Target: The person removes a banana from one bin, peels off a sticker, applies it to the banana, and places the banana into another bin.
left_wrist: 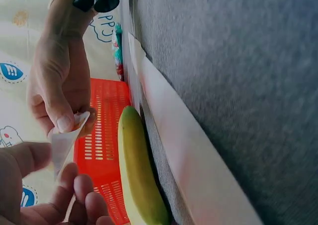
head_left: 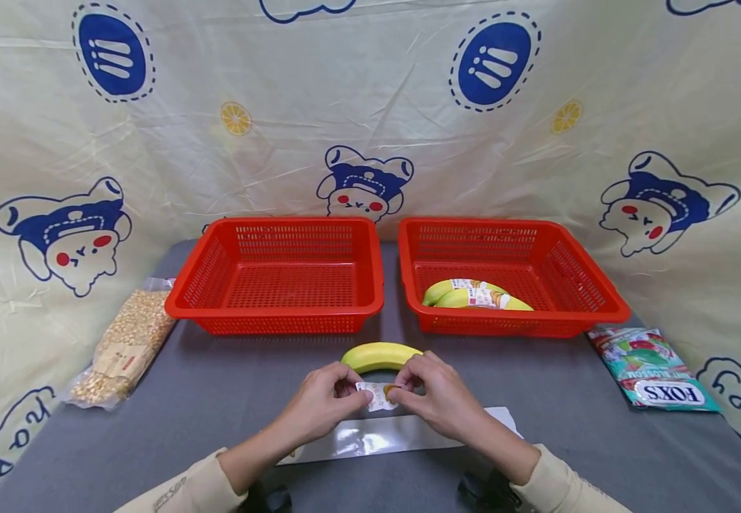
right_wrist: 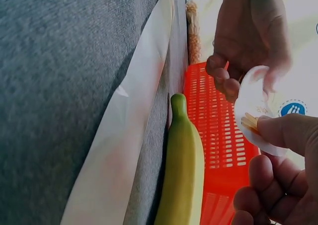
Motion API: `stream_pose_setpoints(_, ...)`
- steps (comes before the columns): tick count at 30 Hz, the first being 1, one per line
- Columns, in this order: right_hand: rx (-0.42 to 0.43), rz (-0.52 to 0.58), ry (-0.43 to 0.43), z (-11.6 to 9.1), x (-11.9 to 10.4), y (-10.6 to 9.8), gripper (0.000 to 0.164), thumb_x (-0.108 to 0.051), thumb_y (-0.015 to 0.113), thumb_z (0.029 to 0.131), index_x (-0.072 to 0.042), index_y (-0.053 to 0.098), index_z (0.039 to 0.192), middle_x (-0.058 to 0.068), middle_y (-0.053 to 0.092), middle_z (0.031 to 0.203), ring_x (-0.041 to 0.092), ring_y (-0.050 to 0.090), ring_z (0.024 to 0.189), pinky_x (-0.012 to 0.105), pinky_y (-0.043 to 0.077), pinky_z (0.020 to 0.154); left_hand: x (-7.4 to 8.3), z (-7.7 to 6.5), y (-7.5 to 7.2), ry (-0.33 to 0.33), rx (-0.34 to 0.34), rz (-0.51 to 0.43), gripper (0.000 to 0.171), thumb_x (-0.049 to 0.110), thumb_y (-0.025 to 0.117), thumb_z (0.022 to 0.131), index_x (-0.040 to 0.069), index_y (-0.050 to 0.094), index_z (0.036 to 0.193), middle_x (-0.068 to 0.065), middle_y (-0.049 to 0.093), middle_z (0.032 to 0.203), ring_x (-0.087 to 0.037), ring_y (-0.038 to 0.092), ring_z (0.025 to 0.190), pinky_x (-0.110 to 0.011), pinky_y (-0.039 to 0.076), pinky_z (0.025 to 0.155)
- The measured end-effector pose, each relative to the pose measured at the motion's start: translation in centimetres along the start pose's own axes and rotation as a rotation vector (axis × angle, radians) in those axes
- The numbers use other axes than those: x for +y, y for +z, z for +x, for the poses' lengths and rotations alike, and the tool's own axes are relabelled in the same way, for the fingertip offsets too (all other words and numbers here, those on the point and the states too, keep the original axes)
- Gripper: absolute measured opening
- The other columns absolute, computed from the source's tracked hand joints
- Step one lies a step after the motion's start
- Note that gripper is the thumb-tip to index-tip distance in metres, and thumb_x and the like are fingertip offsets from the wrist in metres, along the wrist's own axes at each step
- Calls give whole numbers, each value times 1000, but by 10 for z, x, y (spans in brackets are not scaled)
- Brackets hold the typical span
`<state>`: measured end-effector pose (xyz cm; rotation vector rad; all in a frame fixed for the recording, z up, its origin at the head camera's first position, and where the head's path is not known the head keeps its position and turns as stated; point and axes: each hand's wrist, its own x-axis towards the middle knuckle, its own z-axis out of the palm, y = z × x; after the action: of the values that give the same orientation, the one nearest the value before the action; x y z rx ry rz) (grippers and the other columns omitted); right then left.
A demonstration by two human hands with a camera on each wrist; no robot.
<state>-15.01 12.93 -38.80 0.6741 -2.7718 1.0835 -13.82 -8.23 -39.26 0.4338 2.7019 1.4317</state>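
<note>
Between my two hands a small printed sticker (head_left: 378, 396) is held up above the table. My left hand (head_left: 320, 400) pinches its left end with thumb and fingers. At its other end, my right hand (head_left: 437, 396) pinches it the same way, and the right wrist view shows the sticker (right_wrist: 251, 103) bent into a curve. A single yellow banana (head_left: 380, 355) with a greenish tip lies on the cloth just beyond the hands. Under the wrists a glossy white backing strip (head_left: 370, 436) lies flat, partly hidden by the right forearm.
Two red plastic baskets stand at the back: the left basket (head_left: 274, 313) and the right basket (head_left: 518, 324), which holds bananas (head_left: 482, 298) with stickers on them. A bag of corn kernels (head_left: 123, 342) lies at the left, a FOX'S candy bag (head_left: 655, 370) at the right.
</note>
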Motion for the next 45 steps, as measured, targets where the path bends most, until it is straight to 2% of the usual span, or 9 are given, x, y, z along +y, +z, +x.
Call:
stream_pose_setpoints(3, -15, 34, 53, 2, 5, -2, 19, -22, 78, 75, -24, 60, 73, -11, 51, 72, 9, 47, 73, 20, 44, 63, 0, 7, 1, 41, 9, 6, 7, 19, 69, 79, 12, 66, 77, 5, 56, 73, -6, 48, 68, -19, 40, 63)
stream_pose_setpoints(10, -68, 114, 139, 17, 22, -5, 15, -21, 75, 78, -15, 62, 75, -1, 53, 73, 13, 46, 70, 21, 39, 58, -2, 30, 2, 101, 55, 92, 8, 17, 71, 78, 14, 68, 71, 4, 58, 73, -13, 49, 74, -22, 37, 67)
stream_pose_setpoints(13, -80, 130, 176, 26, 28, -6, 13, -21, 73, 80, -11, 64, 78, 1, 58, 75, 13, 48, 71, 22, 40, 59, -3, 41, 2, 96, 69, 131, 8, 20, 72, 79, 14, 70, 74, 2, 60, 75, -16, 49, 76, -24, 35, 67)
stream_pose_setpoints(21, -90, 139, 287, 45, 41, -3, 13, -20, 71, 81, -8, 65, 84, 3, 64, 77, 14, 50, 67, 24, 40, 57, -11, 64, 8, 46, 81, 167, 10, 22, 71, 80, 13, 70, 77, -1, 64, 81, -14, 49, 79, -29, 37, 72)
stream_pose_setpoints(31, -78, 106, 326, 53, 44, 1, 14, -19, 70, 82, -6, 65, 86, 4, 60, 76, 14, 48, 65, 23, 37, 54, -16, 75, 13, -1, 86, 160, 12, 24, 70, 82, 11, 71, 80, -1, 66, 77, -11, 49, 69, -25, 37, 64)
stream_pose_setpoints(39, -85, 99, 336, 54, 44, 1, 13, -18, 70, 82, -6, 65, 85, 5, 61, 76, 14, 48, 65, 23, 37, 54, -14, 77, 14, -6, 79, 180, 12, 22, 68, 82, 10, 70, 80, 0, 65, 74, -11, 47, 67, -24, 36, 62)
stream_pose_setpoints(45, -81, 83, 323, 55, 43, 2, 12, -17, 70, 82, -6, 65, 83, 3, 58, 71, 13, 46, 63, 23, 35, 53, -13, 78, 14, 15, 81, 217, 11, 21, 68, 82, 11, 69, 78, 2, 62, 68, -10, 47, 66, -23, 36, 62)
